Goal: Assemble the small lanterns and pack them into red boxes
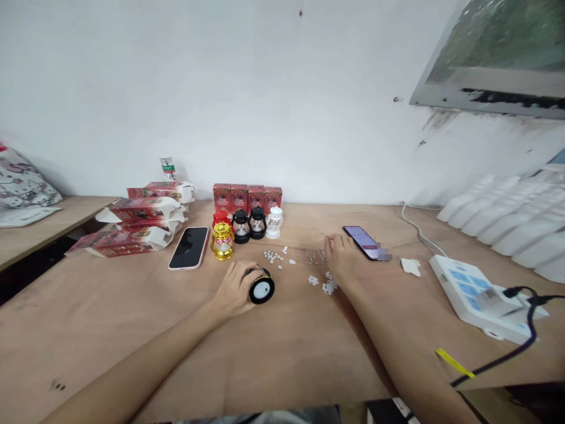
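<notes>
My left hand [238, 286] is wrapped round a small lantern [262, 290] lying on its side. The lantern's black-rimmed, white round base faces me; most of its body is hidden by the fingers. My right hand [339, 254] is at the right end of several thin bent wires [311, 257], with its fingers curled together. Whatever those fingertips hold is hidden. Between the hands lie small round pale pieces [272, 257] and white notched plates [327, 287]. A gold lantern [223, 242] stands upright beyond my left hand, before a row of red, black and white lanterns [258, 224].
Small red boxes [239, 195] stand against the wall. Opened red cartons [136, 227] are heaped at left, beside a pink-cased phone [189, 248]. Another phone [364, 241] lies right of my right hand. A white power strip [468, 294] with black cables and stacked white pieces [507, 224] occupy the right.
</notes>
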`<control>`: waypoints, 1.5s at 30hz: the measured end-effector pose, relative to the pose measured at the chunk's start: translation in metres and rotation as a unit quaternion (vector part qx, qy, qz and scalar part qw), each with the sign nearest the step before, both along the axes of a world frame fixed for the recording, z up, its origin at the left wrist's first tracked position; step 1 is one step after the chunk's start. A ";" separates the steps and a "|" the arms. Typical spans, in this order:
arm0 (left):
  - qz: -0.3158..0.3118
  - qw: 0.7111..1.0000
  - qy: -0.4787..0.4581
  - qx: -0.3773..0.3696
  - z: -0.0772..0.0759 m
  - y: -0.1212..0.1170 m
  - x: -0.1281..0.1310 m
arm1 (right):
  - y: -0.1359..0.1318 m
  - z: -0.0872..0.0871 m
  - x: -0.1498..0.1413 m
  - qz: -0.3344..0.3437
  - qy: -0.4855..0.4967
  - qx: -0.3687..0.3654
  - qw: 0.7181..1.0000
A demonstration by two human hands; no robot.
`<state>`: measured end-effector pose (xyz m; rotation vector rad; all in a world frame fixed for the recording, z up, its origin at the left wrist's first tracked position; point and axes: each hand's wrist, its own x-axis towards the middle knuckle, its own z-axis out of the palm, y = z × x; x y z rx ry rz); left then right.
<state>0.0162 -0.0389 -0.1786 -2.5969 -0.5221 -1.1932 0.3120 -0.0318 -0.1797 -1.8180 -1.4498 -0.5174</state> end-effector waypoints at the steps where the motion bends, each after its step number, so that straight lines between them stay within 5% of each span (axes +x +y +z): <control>1: -0.002 1.000 -0.006 -0.006 -0.001 0.000 -0.001 | -0.001 0.001 -0.001 0.018 0.032 0.017 0.999; 4: 0.004 1.000 -0.009 -0.010 -0.001 0.000 -0.002 | -0.005 0.003 -0.014 0.114 0.154 0.057 0.980; 7: 0.004 0.999 -0.024 -0.022 -0.001 -0.001 -0.002 | -0.012 -0.001 -0.042 0.234 0.301 0.053 0.923; 11: 0.019 0.996 -0.067 -0.057 -0.001 0.002 -0.002 | -0.026 -0.008 -0.077 0.365 0.409 -0.059 0.834; 13: 0.046 0.993 -0.088 -0.057 -0.001 0.004 -0.003 | -0.031 -0.009 -0.085 0.393 0.389 -0.137 0.822; 19: 0.090 0.973 -0.172 -0.126 0.002 0.011 -0.001 | -0.039 -0.003 -0.084 0.363 0.213 -0.221 0.880; 24: 0.136 0.913 -0.266 -0.278 0.000 0.016 0.002 | -0.047 0.004 -0.087 0.288 0.068 -0.207 0.933; 32: 0.149 0.775 -0.351 -0.504 -0.006 0.029 0.004 | -0.054 0.001 -0.099 0.378 0.031 -0.224 0.898; 37: 0.150 0.734 -0.366 -0.552 0.003 0.024 0.006 | -0.053 -0.002 -0.093 0.405 0.044 -0.153 0.900; 41: 0.080 0.698 -0.373 -0.606 0.012 0.015 0.009 | -0.050 -0.005 -0.090 0.397 0.075 -0.048 0.914; 45: 0.026 0.662 -0.376 -0.648 0.015 0.009 0.013 | -0.045 -0.011 -0.087 0.398 0.059 -0.018 0.915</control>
